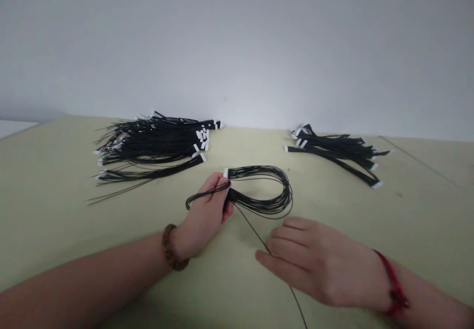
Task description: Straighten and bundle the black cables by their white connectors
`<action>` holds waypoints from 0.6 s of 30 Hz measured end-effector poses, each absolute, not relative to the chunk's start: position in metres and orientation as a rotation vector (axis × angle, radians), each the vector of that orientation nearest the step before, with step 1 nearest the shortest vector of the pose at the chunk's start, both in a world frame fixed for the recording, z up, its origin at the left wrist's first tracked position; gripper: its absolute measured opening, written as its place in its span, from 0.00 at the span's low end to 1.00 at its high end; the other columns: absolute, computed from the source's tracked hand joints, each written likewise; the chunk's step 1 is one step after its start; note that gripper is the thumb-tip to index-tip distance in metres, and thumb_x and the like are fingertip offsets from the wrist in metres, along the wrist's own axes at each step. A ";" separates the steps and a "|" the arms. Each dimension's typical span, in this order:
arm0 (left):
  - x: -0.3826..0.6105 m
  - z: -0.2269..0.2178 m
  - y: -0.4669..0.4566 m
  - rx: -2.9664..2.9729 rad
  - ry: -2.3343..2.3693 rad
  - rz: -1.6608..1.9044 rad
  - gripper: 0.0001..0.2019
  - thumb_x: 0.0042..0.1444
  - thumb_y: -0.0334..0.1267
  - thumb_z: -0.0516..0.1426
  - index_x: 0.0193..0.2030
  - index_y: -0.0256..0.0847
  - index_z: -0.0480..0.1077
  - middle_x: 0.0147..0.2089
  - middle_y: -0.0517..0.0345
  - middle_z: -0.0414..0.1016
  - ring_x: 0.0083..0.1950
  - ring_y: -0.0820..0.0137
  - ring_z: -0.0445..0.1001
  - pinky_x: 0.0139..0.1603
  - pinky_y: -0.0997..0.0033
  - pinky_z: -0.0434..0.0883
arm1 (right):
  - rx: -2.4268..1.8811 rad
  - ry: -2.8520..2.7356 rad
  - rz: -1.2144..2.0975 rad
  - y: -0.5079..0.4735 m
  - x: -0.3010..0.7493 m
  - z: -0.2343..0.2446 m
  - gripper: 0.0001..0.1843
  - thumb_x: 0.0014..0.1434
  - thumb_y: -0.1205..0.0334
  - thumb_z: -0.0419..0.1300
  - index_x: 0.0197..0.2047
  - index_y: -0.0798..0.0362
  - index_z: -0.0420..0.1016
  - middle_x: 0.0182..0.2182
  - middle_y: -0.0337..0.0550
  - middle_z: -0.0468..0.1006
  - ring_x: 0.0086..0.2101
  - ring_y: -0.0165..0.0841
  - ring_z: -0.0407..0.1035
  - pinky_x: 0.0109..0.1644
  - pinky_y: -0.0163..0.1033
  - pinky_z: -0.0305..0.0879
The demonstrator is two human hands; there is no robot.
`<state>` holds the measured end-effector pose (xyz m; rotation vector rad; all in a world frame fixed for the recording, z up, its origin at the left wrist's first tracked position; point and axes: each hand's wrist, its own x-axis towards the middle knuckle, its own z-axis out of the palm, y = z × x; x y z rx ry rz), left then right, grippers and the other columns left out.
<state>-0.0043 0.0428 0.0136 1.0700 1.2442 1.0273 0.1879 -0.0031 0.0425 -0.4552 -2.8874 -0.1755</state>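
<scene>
A: Fingers?
B: Left hand (209, 205) closed on the looped cable (255, 204) beside its white connector (226, 173). Right hand (314, 260) half-curled over the loose wire (252, 227); can't tell if gripped.
A: Technique?
B: I'd pin the cable firmly, tension the wire lightly.
A: Orientation?
B: Mid-table (237, 289), long axis roughly left-right, bend pointing right.

Near the middle of the frame, my left hand (205, 220) grips a looped black cable (262, 203), a white plug (225, 173) showing above my thumb. At lower right, a loose wire (255, 232) passes beneath the fingers of my right hand (314, 260). On the pale surface (252, 144), a big heap of cables (163, 144) lies left, a smaller heap (336, 146) right.
</scene>
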 end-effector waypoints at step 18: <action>-0.005 0.007 0.012 1.480 1.011 0.746 0.16 0.58 0.50 0.44 0.30 0.39 0.59 0.19 0.69 0.57 0.20 0.86 0.55 0.19 0.87 0.53 | -1.156 -1.535 1.619 -0.026 0.181 0.078 0.12 0.62 0.57 0.47 0.28 0.53 0.56 0.19 0.37 0.69 0.15 0.24 0.61 0.14 0.27 0.49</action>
